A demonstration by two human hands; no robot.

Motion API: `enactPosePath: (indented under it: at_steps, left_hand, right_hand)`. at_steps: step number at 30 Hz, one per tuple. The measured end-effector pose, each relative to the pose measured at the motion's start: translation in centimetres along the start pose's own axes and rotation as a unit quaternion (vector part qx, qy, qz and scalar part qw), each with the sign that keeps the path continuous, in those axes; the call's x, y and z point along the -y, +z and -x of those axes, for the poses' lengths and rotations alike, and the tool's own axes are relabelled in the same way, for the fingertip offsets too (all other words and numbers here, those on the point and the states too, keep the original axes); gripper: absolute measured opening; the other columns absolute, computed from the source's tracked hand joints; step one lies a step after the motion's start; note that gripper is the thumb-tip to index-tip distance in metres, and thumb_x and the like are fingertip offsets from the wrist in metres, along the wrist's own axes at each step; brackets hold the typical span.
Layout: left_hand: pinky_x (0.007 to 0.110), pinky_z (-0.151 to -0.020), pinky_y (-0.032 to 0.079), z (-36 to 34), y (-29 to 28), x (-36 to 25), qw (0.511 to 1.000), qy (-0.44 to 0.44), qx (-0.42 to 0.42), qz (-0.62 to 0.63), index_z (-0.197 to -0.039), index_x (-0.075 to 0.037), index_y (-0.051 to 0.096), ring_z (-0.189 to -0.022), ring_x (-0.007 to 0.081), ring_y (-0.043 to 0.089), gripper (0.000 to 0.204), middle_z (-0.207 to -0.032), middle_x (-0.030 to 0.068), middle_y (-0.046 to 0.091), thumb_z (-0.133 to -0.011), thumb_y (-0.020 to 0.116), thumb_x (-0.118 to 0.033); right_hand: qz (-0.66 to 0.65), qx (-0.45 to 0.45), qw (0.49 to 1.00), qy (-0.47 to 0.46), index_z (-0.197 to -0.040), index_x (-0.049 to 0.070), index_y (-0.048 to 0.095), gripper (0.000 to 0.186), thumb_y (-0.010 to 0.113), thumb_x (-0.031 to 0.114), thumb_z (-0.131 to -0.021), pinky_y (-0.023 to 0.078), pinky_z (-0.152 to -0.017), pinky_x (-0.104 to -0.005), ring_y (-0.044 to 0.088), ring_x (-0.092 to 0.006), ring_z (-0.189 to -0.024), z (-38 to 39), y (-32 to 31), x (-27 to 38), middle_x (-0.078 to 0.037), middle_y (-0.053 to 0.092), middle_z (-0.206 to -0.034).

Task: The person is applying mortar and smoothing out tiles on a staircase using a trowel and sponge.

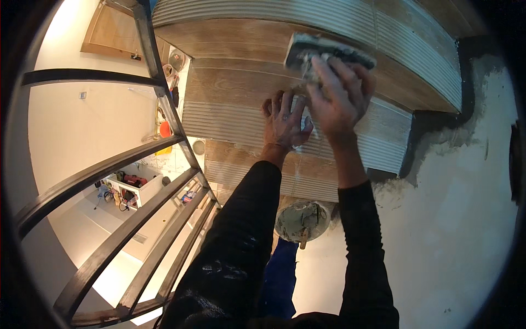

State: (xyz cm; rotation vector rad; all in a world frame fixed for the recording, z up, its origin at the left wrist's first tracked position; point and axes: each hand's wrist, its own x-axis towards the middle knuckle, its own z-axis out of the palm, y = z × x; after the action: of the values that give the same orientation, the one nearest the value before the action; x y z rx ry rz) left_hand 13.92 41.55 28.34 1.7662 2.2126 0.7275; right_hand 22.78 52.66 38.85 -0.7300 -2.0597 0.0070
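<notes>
My right hand (344, 101) is closed around a grimy rectangular hand float (300, 50), held over the wood-look stair tiles at the upper right. Motion softens the float's outline, and its underside is hidden, so I cannot tell whether it touches the riser. Lower and to the left, my left hand (284, 125) rests palm down on a step, fingers apart, with nothing held. Under it runs a ribbed nosing strip (219, 119) along the brown tile tread (230, 82). Pale smears mark the tiles around both hands.
A bucket (282, 219) of grey mortar with a wooden handle (304, 238) sticking out stands below my arms. Dark metal railing bars (118, 260) rise along the left. Grey mortar (424, 134) edges the stairs beside the pale right wall (455, 219). Far below lies a box (148, 189) of tools.
</notes>
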Motion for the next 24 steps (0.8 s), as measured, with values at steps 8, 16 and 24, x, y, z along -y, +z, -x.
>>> enactPosePath:
  at_steps: [8,16,24]
  left_hand:
    - [0.065,-0.114,0.032,-0.1,-1.6,0.0,0.999,-0.021,0.035,0.011,-0.132,-0.016,0.061,-0.14,0.039,0.044,0.066,-0.142,0.0144,0.05,-0.071,0.082,-0.031]
    - [0.062,-0.118,0.031,0.6,1.2,1.2,0.999,0.024,-0.017,-0.035,-0.144,-0.009,0.056,-0.142,0.0372,0.043,0.081,-0.146,0.0159,0.048,-0.074,0.082,-0.041]
    - [0.06,-0.124,0.022,1.9,2.4,3.4,0.996,-0.045,0.041,0.064,-0.155,-0.012,0.049,-0.147,0.0339,0.038,0.083,-0.155,0.0176,0.046,-0.088,0.075,-0.053]
  right_hand:
    - [-0.048,0.043,0.993,0.094,-0.129,0.008,0.077,0.056,0.087,0.005,-0.074,0.05,-0.104,-0.0447,0.07,-0.032,-0.109,3.8,2.1,0.5,-0.007,0.075,-0.125]
    - [-0.055,-0.146,0.946,0.284,-0.132,0.005,0.073,0.064,0.092,0.005,-0.071,0.058,-0.093,-0.0425,0.071,-0.0299,-0.104,-0.3,5.4,4.0,-0.012,0.075,-0.121]
    - [-0.043,-0.08,0.994,0.053,-0.125,0.02,0.08,0.058,0.093,0.01,-0.07,0.051,-0.099,-0.0418,0.06,-0.0271,-0.11,-2.6,6.9,6.4,0.0,0.072,-0.121]
